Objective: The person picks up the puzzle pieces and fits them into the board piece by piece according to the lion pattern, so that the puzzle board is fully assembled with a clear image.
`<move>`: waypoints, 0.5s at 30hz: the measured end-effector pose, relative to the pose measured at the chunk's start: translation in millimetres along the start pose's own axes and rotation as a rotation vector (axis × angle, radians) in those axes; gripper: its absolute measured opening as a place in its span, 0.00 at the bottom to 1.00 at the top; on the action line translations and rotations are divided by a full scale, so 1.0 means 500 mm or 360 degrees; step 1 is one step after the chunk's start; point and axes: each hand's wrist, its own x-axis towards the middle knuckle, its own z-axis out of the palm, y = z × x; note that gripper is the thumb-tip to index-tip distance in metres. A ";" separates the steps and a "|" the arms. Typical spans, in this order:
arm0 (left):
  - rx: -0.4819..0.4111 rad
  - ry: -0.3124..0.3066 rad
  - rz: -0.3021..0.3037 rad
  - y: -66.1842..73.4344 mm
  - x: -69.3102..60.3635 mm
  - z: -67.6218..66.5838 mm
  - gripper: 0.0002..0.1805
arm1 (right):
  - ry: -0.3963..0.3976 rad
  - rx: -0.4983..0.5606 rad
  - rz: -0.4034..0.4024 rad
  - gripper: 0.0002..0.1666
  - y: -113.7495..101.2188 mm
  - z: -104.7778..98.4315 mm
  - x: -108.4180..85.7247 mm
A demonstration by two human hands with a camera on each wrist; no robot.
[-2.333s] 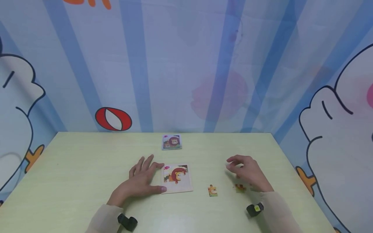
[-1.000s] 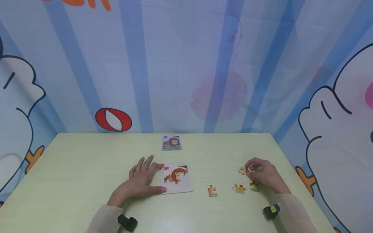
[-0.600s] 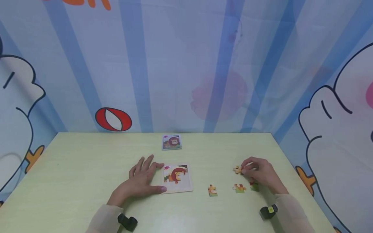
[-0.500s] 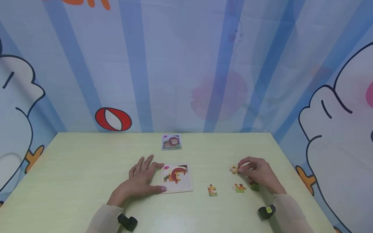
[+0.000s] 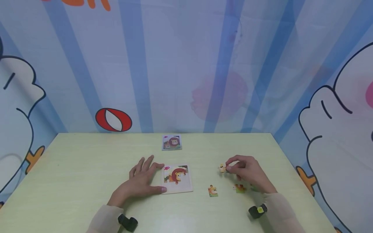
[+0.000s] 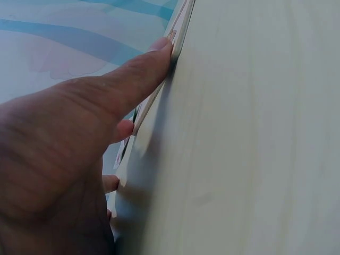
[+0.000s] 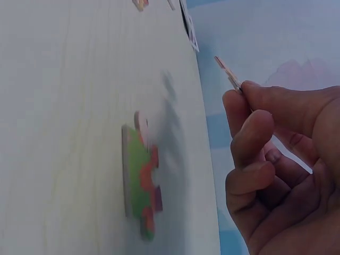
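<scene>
My right hand (image 5: 250, 171) pinches a jigsaw piece (image 5: 222, 168) between thumb and index finger, raised above the table. In the right wrist view this piece (image 7: 227, 71) shows nearly edge-on, its other fingers curled below. My left hand (image 5: 142, 182) rests at the left side of a square puzzle board (image 5: 183, 187), thumb at the lower corner and index finger at the upper one, other fingers spread. A partial lion picture fills the upper part of the board. Loose pieces lie on the table: a yellow one (image 5: 213, 191), a green-edged one (image 5: 240, 188) and another (image 5: 254, 187) partly hidden by the right hand.
Behind the board lies a small lion picture card (image 5: 172, 142). The pale table (image 5: 87, 161) ends at a blue striped cloth backdrop (image 5: 175, 64). Each wrist carries a small black camera, such as the left one (image 5: 127, 223).
My right hand has taken hold of a jigsaw piece at the right and carried it leftward, toward the board. My left hand and the board have stayed in place.
</scene>
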 end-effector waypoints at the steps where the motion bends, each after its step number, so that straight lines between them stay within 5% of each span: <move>1: 0.0003 0.0000 -0.0001 0.000 0.000 0.000 0.49 | -0.0008 0.0005 -0.0013 0.15 -0.002 0.004 0.000; 15: 0.0002 0.0049 0.0008 -0.024 0.011 0.022 0.50 | -0.0150 0.0156 -0.0137 0.15 -0.046 0.088 0.020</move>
